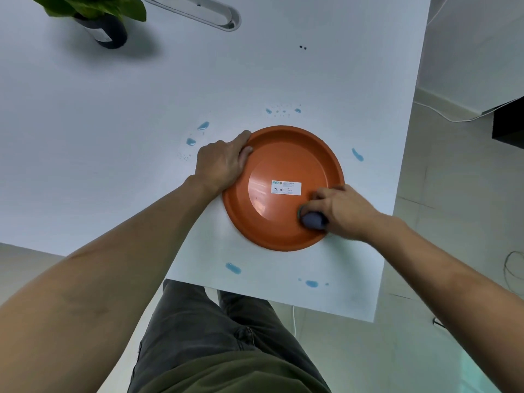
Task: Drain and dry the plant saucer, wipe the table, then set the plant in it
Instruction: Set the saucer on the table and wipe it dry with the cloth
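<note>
R fingers [323, 201] curled tight on grey cloth [313, 220], pressed at saucer [283, 188] near-right inner wall; L hand [221, 163] clamps far-left rim, fingers wrapped over; saucer mid-bench [113, 123], spills [233, 268] around; plant [105, 21] far-left, nearer L hand.

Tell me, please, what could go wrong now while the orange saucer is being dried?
1. The saucer sits near the table corner; a hard push from the right hand with the cloth might slide it off.
2. Blue droplets remain around it and could rewet the rim.
</note>
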